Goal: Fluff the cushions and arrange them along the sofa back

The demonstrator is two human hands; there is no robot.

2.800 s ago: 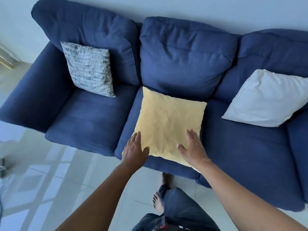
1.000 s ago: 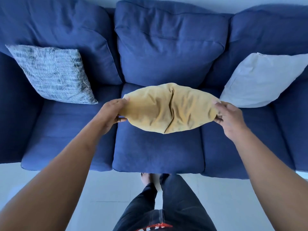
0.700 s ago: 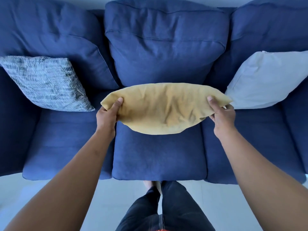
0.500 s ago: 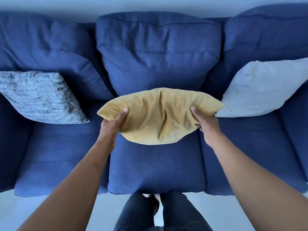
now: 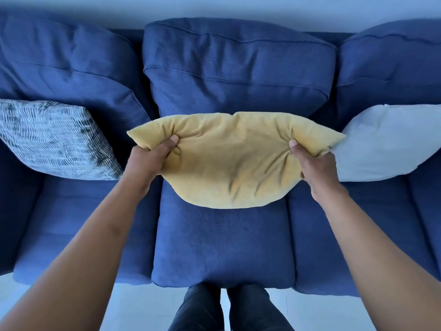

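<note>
A yellow cushion hangs over the middle seat of the blue sofa, in front of the middle back pillow. My left hand grips its left end and my right hand grips its right end, thumbs pressed into the fabric, which puckers around them. A grey patterned cushion leans against the left back pillow. A white cushion leans against the right back pillow, and the yellow cushion's right corner touches or overlaps it.
The sofa's three back pillows stand against a pale wall. My legs in dark trousers stand on the light tiled floor right at the seat's front edge.
The cushion lay flat on the middle seat; both hands lifted it by its ends. Over the last second they squeezed it inward, then pulled outward, and now grip its ends closer to the back pillow.
</note>
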